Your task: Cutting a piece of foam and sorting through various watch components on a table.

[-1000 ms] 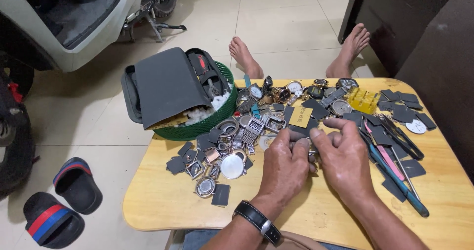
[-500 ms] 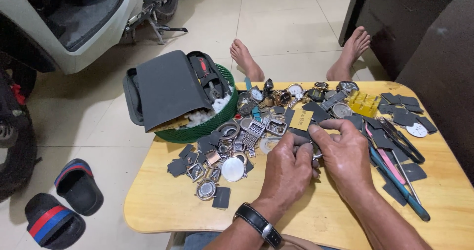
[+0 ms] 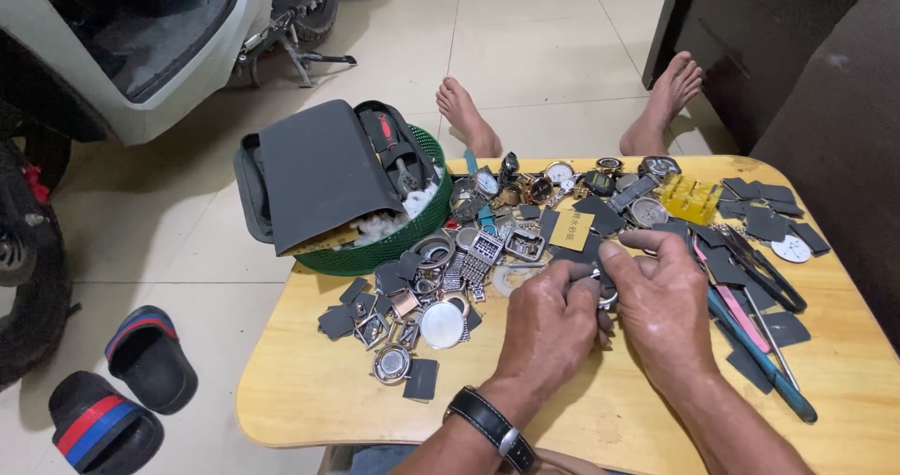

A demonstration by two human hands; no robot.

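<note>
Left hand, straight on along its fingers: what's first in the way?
The left hand points up and right, onto the small metal part pinched between both hands. Past that, probably the yellow card among the watch parts, though depth is unclear.

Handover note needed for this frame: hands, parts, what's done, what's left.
Left hand: closed on a small metal watch part, mostly hidden.
Right hand: pinching the same part from the other side, index finger raised.
Parts: loose watch cases, dials and dark pads spread over the wooden table; round white dial left of the hands; long tools to the right; green basket with grey pouch at the far left corner.
Done: nothing visibly finished.
Left: the part is in hand; the pile is unsorted.
</note>
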